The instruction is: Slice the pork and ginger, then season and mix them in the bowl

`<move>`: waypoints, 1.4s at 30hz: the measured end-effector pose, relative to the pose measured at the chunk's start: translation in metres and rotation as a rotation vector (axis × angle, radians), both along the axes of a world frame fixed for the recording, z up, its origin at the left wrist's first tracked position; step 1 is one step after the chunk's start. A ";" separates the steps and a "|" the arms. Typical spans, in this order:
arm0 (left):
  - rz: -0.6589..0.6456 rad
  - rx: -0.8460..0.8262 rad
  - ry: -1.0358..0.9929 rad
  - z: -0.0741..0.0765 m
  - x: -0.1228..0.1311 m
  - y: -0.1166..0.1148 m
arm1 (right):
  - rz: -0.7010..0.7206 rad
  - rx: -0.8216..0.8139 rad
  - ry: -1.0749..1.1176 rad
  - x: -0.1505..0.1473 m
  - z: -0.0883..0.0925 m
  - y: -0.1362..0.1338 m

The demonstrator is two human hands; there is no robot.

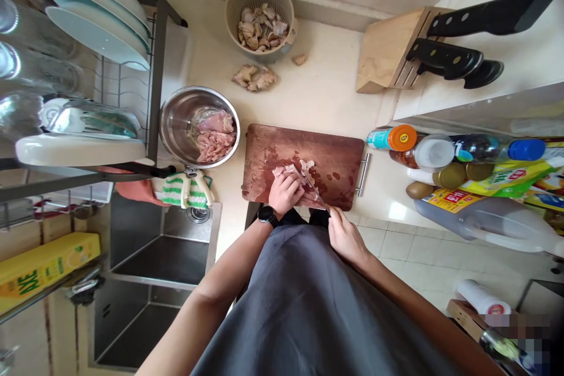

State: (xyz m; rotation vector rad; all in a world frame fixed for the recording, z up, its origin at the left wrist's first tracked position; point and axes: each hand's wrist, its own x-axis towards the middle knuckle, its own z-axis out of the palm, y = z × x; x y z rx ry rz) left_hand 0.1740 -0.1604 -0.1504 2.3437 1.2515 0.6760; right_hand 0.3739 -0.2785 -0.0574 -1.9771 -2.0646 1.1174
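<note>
On the wet brown cutting board (282, 142) lies a piece of raw chicken (296, 174), partly covered by my left hand (286, 189). The fingers of that hand are curled and press down on the chicken. My right hand (346, 234) is wrapped round the handle of a knife (321, 200), whose blade points toward the far side of the board, at the right edge of the chicken. Small pale scraps (308, 169) lie just past the blade. Left of the board, a steel pot (165, 129) holds cut raw chicken pieces (215, 144).
A ribbed colander (229, 12) with garlic cloves and a ginger root (254, 77) stand behind the board. Black-handled knives fill a wooden block (381, 50) at back right. Bottles and jars (434, 153) line the right side. A dish rack (161, 41) and a sink (165, 252) are on the left.
</note>
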 end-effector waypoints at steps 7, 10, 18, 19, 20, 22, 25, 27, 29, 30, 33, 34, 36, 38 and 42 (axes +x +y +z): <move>-0.006 0.015 -0.022 0.002 0.001 0.000 | -0.038 0.009 0.029 -0.003 -0.004 -0.010; 0.012 -0.004 0.018 0.004 0.002 0.001 | -0.076 0.048 0.093 0.009 -0.008 0.008; -0.001 0.012 -0.011 0.002 0.001 0.000 | 0.027 0.050 0.012 0.011 0.002 0.028; -0.005 0.015 -0.012 0.001 0.000 0.000 | 0.043 0.032 -0.027 0.005 0.004 0.025; -0.011 0.014 -0.012 0.001 0.000 0.000 | 0.061 0.010 -0.067 0.000 0.006 0.021; -0.024 0.010 -0.011 0.001 -0.001 0.000 | 0.102 -0.050 -0.150 -0.010 0.008 0.015; -0.032 0.015 -0.007 0.001 -0.003 0.000 | 0.162 -0.168 -0.275 -0.021 0.008 0.015; -0.036 0.020 -0.006 0.001 -0.004 0.001 | 0.197 -0.232 -0.339 -0.030 0.006 0.025; -0.045 0.004 -0.005 0.001 -0.004 0.001 | 0.203 -0.239 -0.363 -0.040 0.003 0.045; -0.049 -0.008 -0.007 0.001 -0.004 0.001 | 0.190 -0.220 -0.353 -0.044 0.000 0.057; -0.037 -0.016 -0.022 0.002 -0.003 0.001 | 0.088 -0.135 -0.236 -0.047 -0.006 0.092; -0.027 -0.010 -0.026 0.003 -0.002 0.001 | 0.044 -0.109 -0.186 -0.045 -0.008 0.099; -0.005 0.007 -0.033 0.005 -0.001 0.001 | -0.024 -0.064 -0.124 -0.037 -0.008 0.101; 0.017 0.018 -0.040 0.006 0.000 0.002 | -0.024 -0.026 -0.132 -0.033 -0.006 0.090; 0.009 0.002 -0.045 0.006 -0.003 0.003 | 0.161 -0.013 -0.243 -0.040 0.007 0.059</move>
